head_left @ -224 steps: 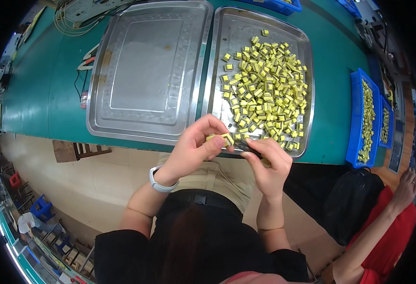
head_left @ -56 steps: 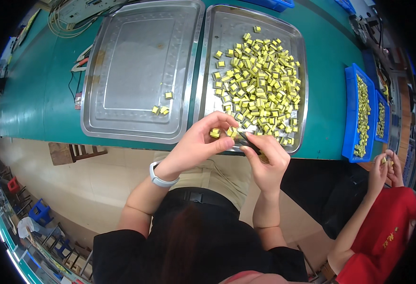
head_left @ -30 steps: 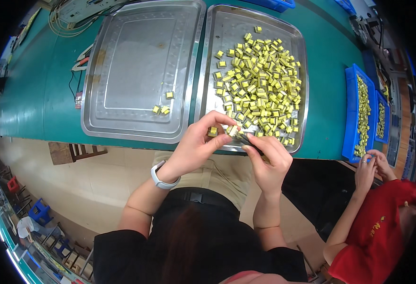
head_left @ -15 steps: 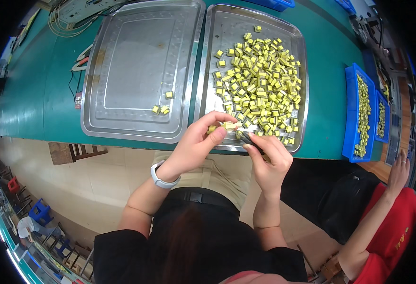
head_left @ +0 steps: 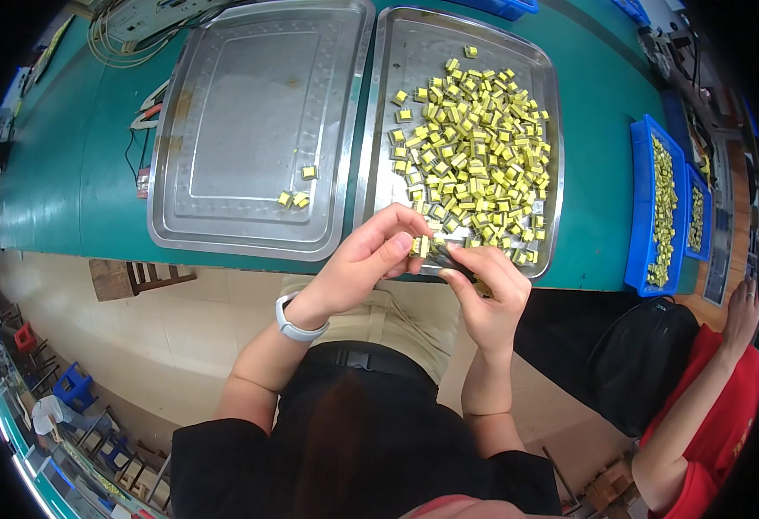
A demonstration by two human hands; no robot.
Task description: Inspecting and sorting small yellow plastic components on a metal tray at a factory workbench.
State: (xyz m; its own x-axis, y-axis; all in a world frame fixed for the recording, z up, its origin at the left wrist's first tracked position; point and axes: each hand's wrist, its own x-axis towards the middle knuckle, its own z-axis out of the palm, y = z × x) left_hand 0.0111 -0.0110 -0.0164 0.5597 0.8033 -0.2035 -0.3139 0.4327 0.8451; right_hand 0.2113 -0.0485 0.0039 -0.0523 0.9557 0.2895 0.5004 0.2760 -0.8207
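Between the thumb and fingers of my left hand (head_left: pixel 366 261) is a small yellow-taped transformer (head_left: pixel 419 247), over the near edge of the right metal tray (head_left: pixel 555 186). My right hand (head_left: pixel 498 290) is closed on a slim dark tool (head_left: pixel 443 252), its tip beside the transformer; my fingers hide most of it, so I cannot tell its kind. A heap of similar transformers (head_left: pixel 475 147) fills much of the right tray. In the left metal tray (head_left: pixel 241 130) lie a few transformers (head_left: pixel 293 200) near the right side.
Blue bins (head_left: pixel 637 208) of yellow parts stand on the right of the green table (head_left: pixel 596 173). A co-worker in a red top (head_left: pixel 717 398) sits at the right, one arm toward the bench. Red-handled pliers (head_left: pixel 149 113) lie left of the trays.
The transformer in my left hand has turned from lying flat to more upright. My right hand has shifted slightly left, with the dark tool nearer the transformer. The co-worker's arm has moved.
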